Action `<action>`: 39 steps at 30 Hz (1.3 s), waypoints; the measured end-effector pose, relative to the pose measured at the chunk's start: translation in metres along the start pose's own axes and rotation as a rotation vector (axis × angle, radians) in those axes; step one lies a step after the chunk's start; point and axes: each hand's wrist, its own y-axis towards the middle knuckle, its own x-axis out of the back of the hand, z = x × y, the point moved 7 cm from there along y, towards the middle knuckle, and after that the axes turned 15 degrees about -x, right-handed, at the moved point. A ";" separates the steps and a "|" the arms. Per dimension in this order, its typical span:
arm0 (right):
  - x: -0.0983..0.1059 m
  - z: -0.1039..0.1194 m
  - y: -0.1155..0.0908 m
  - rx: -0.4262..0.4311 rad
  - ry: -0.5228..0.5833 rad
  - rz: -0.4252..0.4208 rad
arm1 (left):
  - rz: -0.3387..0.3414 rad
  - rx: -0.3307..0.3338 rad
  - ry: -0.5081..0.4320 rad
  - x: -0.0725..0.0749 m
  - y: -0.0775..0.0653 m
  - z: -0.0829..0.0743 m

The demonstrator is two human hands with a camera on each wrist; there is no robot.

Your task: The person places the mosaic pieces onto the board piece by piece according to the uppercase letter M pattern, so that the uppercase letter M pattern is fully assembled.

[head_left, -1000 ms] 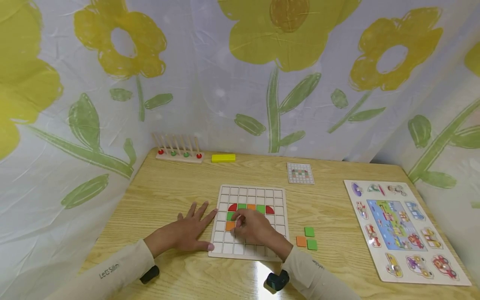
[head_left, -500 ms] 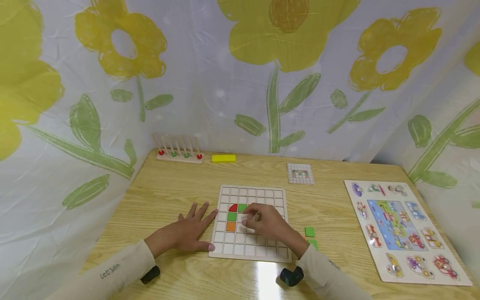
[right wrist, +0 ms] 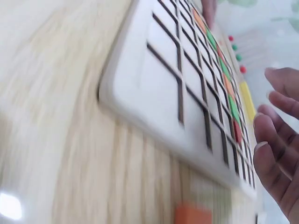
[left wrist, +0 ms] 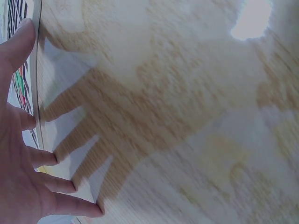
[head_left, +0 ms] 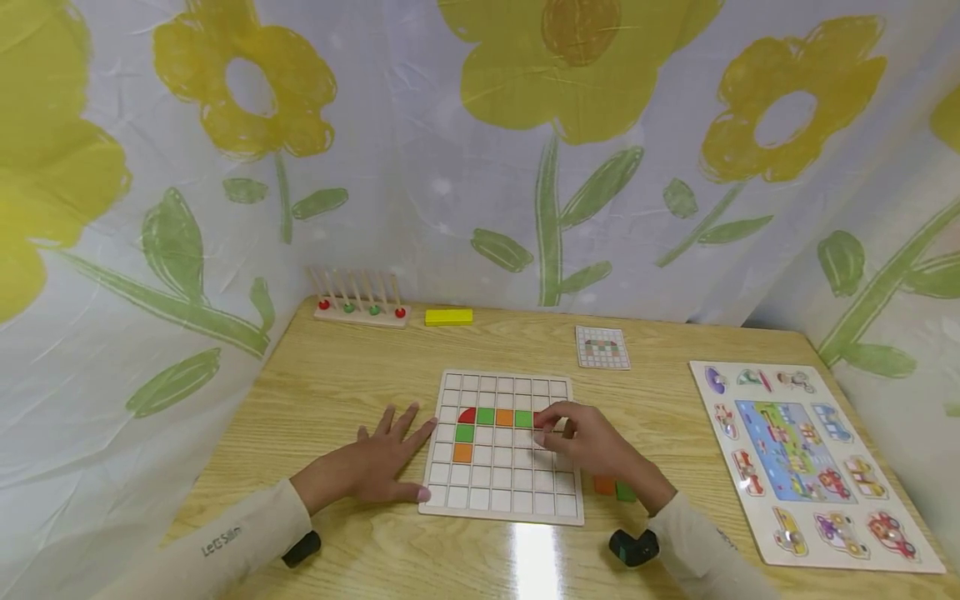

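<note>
A white grid board [head_left: 491, 498] lies on the table with an arch of small tiles in its cells. Along the top run a red quarter-round tile [head_left: 467, 415], a green, an orange and another green tile [head_left: 523, 419]; a second red tile [right wrist: 237, 131] at the right end is mostly covered by my right hand in the head view. Below on the left sit a green tile [head_left: 464, 433] and an orange tile [head_left: 462, 452]. My left hand [head_left: 386, 462] rests spread, thumb and index finger at the board's left edge. Over the right side hovers my right hand [head_left: 592, 440], fingers loosely bent, holding nothing.
Beside the board on the right, partly under my right arm, lie a loose orange tile [head_left: 603, 485] and a green tile [head_left: 625, 492]. Behind are a pegged bead stand [head_left: 362, 313], a yellow block [head_left: 448, 317] and a pattern card [head_left: 602, 347]. A picture puzzle [head_left: 795, 450] lies far right.
My right hand has moved from the left part of the arch to the board's right side, uncovering the orange and green tiles of the top row. My left hand has stayed put.
</note>
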 end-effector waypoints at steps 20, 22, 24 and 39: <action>0.059 -0.062 -0.046 -0.018 -0.054 0.011 | 0.008 -0.003 -0.026 0.003 -0.001 -0.003; 0.061 -0.065 -0.049 -0.008 -0.060 0.016 | 0.008 -0.003 -0.030 0.004 -0.001 -0.003; 0.063 -0.067 -0.051 -0.010 -0.066 0.012 | 0.007 -0.003 -0.033 0.004 -0.002 -0.004; 0.055 -0.078 -0.057 -0.015 -0.115 0.094 | 0.001 -0.010 -0.031 0.005 -0.002 -0.004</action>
